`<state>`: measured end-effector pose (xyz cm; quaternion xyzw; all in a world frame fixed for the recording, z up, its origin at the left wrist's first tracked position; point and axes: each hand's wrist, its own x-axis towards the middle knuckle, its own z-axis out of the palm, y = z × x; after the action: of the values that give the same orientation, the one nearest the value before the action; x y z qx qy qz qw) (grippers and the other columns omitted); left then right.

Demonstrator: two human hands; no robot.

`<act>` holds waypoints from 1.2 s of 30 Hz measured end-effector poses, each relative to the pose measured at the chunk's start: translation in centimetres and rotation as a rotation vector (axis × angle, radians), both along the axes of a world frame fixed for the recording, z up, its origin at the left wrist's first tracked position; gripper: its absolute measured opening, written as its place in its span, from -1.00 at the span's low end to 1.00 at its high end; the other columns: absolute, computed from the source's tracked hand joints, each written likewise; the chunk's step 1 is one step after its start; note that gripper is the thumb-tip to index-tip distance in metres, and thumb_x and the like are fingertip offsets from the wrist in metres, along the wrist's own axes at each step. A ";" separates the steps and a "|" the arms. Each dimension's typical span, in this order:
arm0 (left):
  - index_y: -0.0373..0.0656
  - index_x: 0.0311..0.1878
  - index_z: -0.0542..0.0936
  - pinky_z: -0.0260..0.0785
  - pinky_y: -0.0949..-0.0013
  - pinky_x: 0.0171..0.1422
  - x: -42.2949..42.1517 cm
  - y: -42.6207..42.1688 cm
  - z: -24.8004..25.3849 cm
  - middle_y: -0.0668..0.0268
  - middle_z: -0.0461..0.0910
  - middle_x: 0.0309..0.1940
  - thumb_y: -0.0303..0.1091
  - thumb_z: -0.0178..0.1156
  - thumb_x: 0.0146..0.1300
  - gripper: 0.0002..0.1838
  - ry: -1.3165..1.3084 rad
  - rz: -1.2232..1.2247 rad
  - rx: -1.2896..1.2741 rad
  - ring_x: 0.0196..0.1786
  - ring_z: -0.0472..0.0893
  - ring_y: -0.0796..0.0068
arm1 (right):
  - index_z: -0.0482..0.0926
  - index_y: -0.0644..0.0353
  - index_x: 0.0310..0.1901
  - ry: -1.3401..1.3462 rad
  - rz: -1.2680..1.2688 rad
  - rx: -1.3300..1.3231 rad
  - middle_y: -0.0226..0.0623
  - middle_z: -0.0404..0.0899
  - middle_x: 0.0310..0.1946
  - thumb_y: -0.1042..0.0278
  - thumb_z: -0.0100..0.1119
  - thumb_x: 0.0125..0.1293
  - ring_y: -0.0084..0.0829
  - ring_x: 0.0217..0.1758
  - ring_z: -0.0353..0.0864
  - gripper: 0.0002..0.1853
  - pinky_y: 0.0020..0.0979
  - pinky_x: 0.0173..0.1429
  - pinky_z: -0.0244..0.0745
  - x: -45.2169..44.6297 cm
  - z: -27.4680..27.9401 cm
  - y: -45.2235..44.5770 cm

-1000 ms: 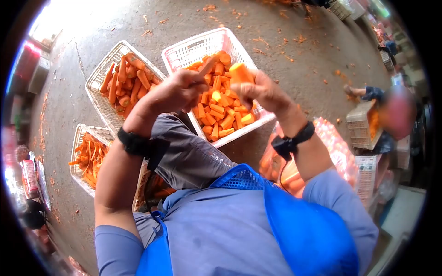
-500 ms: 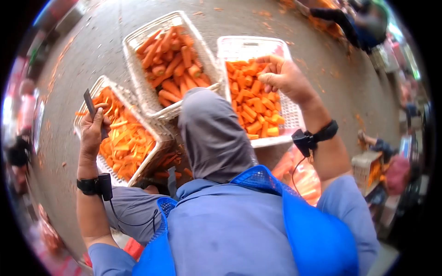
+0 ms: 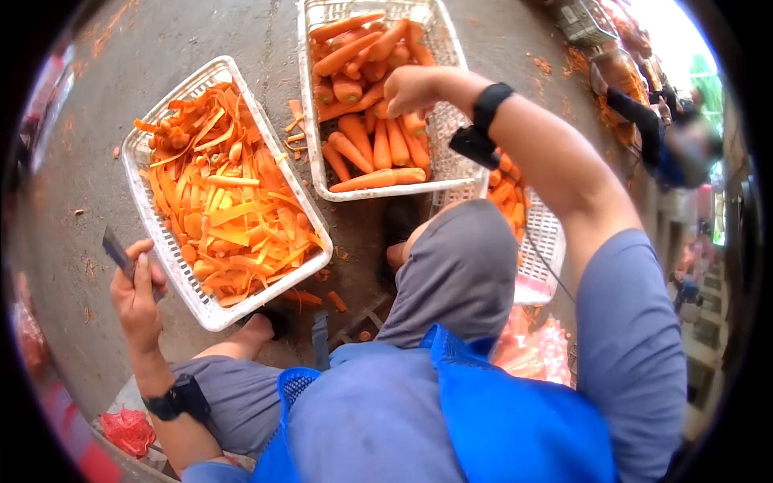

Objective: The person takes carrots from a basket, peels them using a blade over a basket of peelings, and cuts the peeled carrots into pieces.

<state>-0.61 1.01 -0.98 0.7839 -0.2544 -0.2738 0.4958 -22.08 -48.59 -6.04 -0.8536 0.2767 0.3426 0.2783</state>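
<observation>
My left hand (image 3: 138, 302) is closed round a knife (image 3: 119, 254) with a dark flat blade, at the left, beside a white basket (image 3: 179, 291) of orange carrot peelings (image 3: 233, 205). My right hand (image 3: 412, 90) reaches over the whole carrots (image 3: 358, 141) in another white basket (image 3: 316, 165). Its fingers curl down among them, and what they hold, if anything, is hidden. Cut carrot pieces (image 3: 506, 193) lie in a third white basket (image 3: 547, 241), partly covered by my right arm and knee.
A pink plastic bag (image 3: 535, 346) lies by my right leg, and a red bag (image 3: 127, 431) at lower left. Carrot scraps (image 3: 299, 298) are on the floor between the baskets. Another person (image 3: 684, 149) is at the upper right, near a crate (image 3: 581, 20).
My right hand has moved left from the cut pieces to the whole carrots. My left hand, keeping the knife, has moved off the peelings basket. The view has turned left.
</observation>
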 end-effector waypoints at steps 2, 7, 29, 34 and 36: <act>-0.15 0.21 0.58 0.24 0.64 -0.31 0.2 0.7 0.2 0.52 0.44 -0.45 -0.33 0.02 0.59 -0.73 0.016 0.026 0.013 -0.42 0.39 0.75 | 0.67 0.38 -0.20 0.114 0.074 0.006 -0.11 0.70 -0.36 0.26 0.24 0.25 -0.25 -0.35 0.75 -0.71 -0.24 -0.36 0.65 2.4 -4.7 1.0; -0.19 0.24 0.55 0.25 0.62 -0.25 1.0 1.6 -0.1 0.48 0.44 -0.43 -0.34 0.02 0.59 -0.71 0.045 0.088 0.044 -0.36 0.40 0.72 | 0.70 0.25 -0.02 0.109 0.270 -0.160 0.04 0.70 -0.07 0.40 0.15 0.22 -0.07 -0.04 0.73 -0.69 -0.19 -0.02 0.63 4.4 -13.9 4.1; -0.26 0.24 0.54 0.28 0.58 -0.20 0.7 -1.8 1.4 0.40 0.47 -0.39 -0.38 0.00 0.58 -0.70 0.041 0.069 0.069 -0.32 0.43 0.65 | 0.70 0.38 -0.23 0.117 -0.403 0.157 -0.02 0.67 -0.34 -0.02 0.38 0.03 -0.17 -0.28 0.71 -0.48 -0.29 -0.17 0.62 4.2 -19.4 1.7; -0.33 0.22 0.57 0.34 0.55 -0.16 -0.9 -2.7 2.1 0.40 0.53 -0.38 -0.41 0.03 0.55 -0.70 0.095 -0.039 -0.007 -0.32 0.47 0.65 | 0.50 0.30 -0.01 -0.234 -0.663 0.590 -0.22 0.60 -0.30 0.32 0.22 0.20 -0.40 -0.44 0.67 -0.65 -0.46 -0.39 0.66 2.5 -7.2 -0.1; -0.30 0.22 0.57 0.34 0.56 -0.17 -1.2 -3.0 2.5 0.42 0.53 -0.40 -0.42 0.03 0.55 -0.70 0.111 -0.063 -0.031 -0.33 0.47 0.66 | 0.49 0.36 0.06 -0.420 -0.669 0.769 -0.17 0.60 -0.25 0.38 0.10 0.23 -0.47 -0.43 0.63 -0.63 -0.55 -0.39 0.65 2.1 -3.3 0.3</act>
<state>-1.85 -1.94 1.50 0.7514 -0.2552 -0.3284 0.5122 -19.96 -48.24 -9.36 -0.6060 0.3265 0.1341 0.7129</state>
